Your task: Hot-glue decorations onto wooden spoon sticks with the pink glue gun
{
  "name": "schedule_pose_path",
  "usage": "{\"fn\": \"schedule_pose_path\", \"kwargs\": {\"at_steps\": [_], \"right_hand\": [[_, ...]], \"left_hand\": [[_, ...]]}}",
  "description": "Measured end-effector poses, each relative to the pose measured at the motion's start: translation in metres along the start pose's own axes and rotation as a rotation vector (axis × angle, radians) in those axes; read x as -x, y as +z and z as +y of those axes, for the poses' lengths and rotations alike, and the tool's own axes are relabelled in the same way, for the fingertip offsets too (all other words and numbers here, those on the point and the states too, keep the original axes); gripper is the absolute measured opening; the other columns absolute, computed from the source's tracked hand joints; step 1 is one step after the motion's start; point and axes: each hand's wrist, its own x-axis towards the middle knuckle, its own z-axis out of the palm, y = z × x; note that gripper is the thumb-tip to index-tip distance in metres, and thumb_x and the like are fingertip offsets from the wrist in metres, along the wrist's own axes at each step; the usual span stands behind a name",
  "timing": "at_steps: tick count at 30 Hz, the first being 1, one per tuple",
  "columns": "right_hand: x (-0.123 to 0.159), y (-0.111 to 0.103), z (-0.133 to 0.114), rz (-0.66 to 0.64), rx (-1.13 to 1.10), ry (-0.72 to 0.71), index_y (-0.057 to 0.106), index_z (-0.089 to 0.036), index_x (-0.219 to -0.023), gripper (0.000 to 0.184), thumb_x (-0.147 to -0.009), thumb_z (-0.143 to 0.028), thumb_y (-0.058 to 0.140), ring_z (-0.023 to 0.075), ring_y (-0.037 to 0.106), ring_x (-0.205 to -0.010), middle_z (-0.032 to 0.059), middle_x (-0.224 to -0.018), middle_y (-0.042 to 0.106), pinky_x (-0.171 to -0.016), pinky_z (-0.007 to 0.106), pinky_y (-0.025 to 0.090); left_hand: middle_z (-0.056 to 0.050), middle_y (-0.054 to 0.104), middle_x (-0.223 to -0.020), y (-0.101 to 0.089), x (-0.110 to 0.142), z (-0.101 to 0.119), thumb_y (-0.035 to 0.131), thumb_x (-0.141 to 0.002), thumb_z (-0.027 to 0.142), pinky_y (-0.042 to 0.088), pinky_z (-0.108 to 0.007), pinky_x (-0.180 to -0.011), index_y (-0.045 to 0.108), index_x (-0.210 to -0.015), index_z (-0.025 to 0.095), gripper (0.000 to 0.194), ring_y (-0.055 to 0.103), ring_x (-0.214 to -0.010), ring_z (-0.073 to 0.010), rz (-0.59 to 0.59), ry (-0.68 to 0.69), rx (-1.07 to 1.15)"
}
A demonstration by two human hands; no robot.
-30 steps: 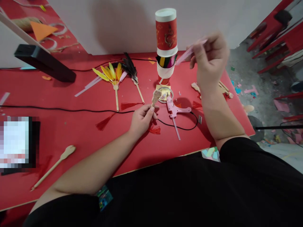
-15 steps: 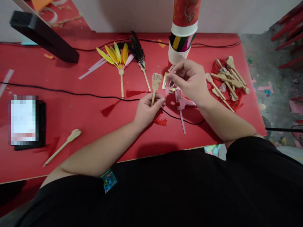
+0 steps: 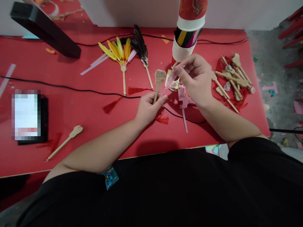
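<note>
My left hand [image 3: 150,107] is closed around the stick of a wooden fan handle [image 3: 160,77], whose broad, rough-looking head points up and away from me. To its right, my right hand [image 3: 197,80] pinches a pink feather [image 3: 170,80] between thumb and fingertips. The feather slants down to the left, and its thin end reaches my left thumb; whether the thumb presses on it I cannot tell. Below my right hand lies a pink glue gun [image 3: 182,94] with a glue stick [image 3: 185,121] poking out. A red tassel [image 3: 162,119] shows beneath my left hand.
Behind stand paper cups [image 3: 183,50] holding colored feathers. Two feathered fans lie ahead, one yellow [image 3: 123,67] and one black [image 3: 145,61]. Several wooden handles [image 3: 233,80] with tassels are piled at the right. A single handle [image 3: 65,143], a blurred screen [image 3: 27,116] and black cables [image 3: 90,91] are left.
The pink feather has swung from hanging nearly upright to a slant, its lower end at my left thumb. My head view has shifted slightly.
</note>
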Motion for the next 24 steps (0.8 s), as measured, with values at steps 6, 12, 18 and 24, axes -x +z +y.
{"fn": "schedule_pose_path", "kwargs": {"at_steps": [6,12,18,24], "right_hand": [[-0.005,-0.008,0.005,0.022,-0.012,-0.008,0.069,-0.032,-0.115,0.052,-0.109,-0.083,0.073,0.0306,0.085,-0.112,0.0057,-0.108,0.081,-0.088,0.045,0.075],[-0.007,-0.01,0.007,0.01,-0.002,0.001,0.071,-0.032,-0.11,0.053,-0.104,-0.084,0.08,0.033,0.084,-0.116,0.0062,-0.108,0.08,-0.087,0.046,0.074],[-0.004,-0.005,-0.007,-0.021,-0.051,0.099,0.069,-0.031,-0.106,0.059,-0.096,-0.086,0.088,0.0324,0.083,-0.113,0.0059,-0.105,0.08,-0.091,0.048,0.075],[-0.006,-0.004,-0.013,-0.389,-0.099,0.221,0.077,-0.028,-0.096,0.051,-0.081,-0.068,0.106,0.0295,0.082,-0.095,0.0042,-0.093,0.081,-0.091,0.049,0.076]], "left_hand": [[-0.005,0.083,-0.086,-0.003,-0.004,-0.01,0.096,-0.09,0.058,0.04,-0.026,-0.051,0.082,-0.103,0.021,0.042,0.05,-0.053,-0.0079,-0.016,-0.023,0.183],[-0.009,0.089,-0.089,0.0,-0.001,-0.005,0.097,-0.089,0.059,0.043,-0.025,-0.05,0.085,-0.101,0.02,0.043,0.06,-0.056,-0.0099,0.0,-0.066,0.141],[-0.008,0.086,-0.081,0.004,0.002,0.006,0.1,-0.086,0.066,0.052,-0.025,-0.054,0.083,-0.088,0.019,0.049,0.069,-0.063,-0.0133,0.028,-0.066,0.052],[-0.004,0.082,-0.076,0.002,0.0,-0.003,0.097,-0.092,0.066,0.052,-0.026,-0.053,0.079,-0.091,0.02,0.049,0.066,-0.058,-0.0127,0.039,-0.056,0.048]]}}
